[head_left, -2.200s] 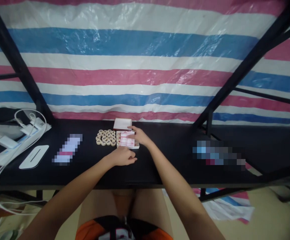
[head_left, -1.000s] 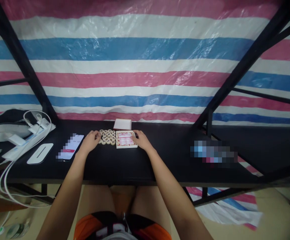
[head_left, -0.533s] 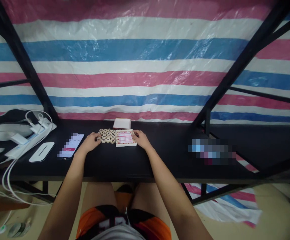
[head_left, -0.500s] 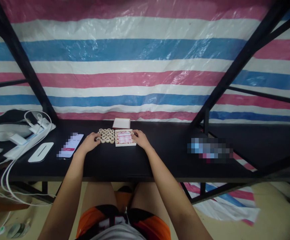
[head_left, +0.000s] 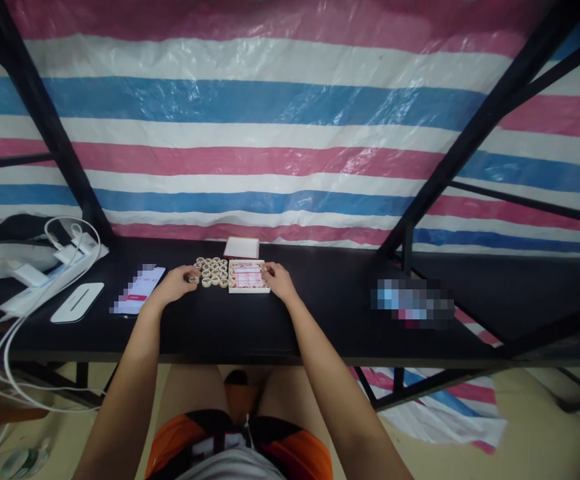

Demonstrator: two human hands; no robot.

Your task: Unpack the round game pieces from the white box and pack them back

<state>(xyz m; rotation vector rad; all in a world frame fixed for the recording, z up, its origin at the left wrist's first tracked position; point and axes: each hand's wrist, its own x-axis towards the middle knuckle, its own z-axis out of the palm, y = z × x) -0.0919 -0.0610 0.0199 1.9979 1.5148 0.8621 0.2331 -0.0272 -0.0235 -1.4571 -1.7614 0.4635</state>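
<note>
Left grip (head_left: 176,284) touching disc (head_left: 195,280), right grip (head_left: 279,281) touching box (head_left: 249,290)

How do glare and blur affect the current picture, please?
Head view: glare streaks the glossy striped sheet; head view: markings on the round pieces are too small and soft to read; head view: pixelation hides part of the phone.
</note>
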